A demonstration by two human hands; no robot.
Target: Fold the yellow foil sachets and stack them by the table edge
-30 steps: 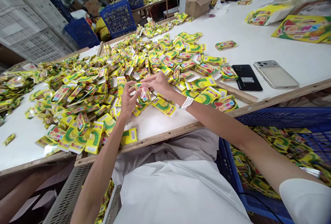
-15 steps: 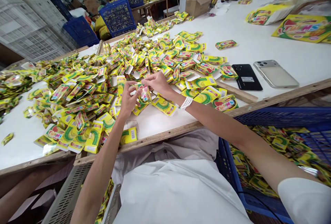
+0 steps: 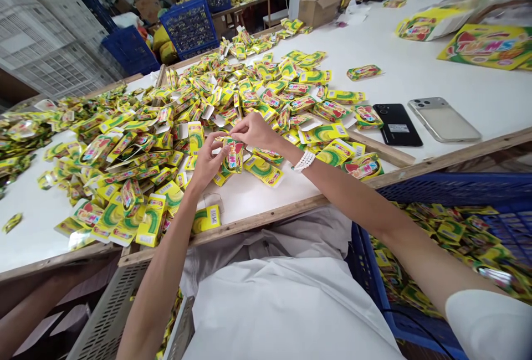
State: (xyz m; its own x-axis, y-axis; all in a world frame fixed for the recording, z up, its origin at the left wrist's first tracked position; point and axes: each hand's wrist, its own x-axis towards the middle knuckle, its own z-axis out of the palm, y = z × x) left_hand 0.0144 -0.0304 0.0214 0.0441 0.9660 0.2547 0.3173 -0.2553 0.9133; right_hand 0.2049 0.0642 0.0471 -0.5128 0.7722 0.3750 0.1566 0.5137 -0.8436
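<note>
Head view: I'm gripping a yellow printed packet (image 3: 234,155) in my left hand (image 3: 206,163) just above the white desk (image 3: 394,55), its long axis standing nearly upright and its top pointing away from me. My right hand (image 3: 254,132) is pinching its top edge, and a light fingertip hold is working best for sparing the packet from creasing.

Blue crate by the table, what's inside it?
The blue plastic crate is heaped with small yellow printed packets. The crate's bottom can't be seen because the packets cover it, and the person's right arm hides part of the pile.
</note>
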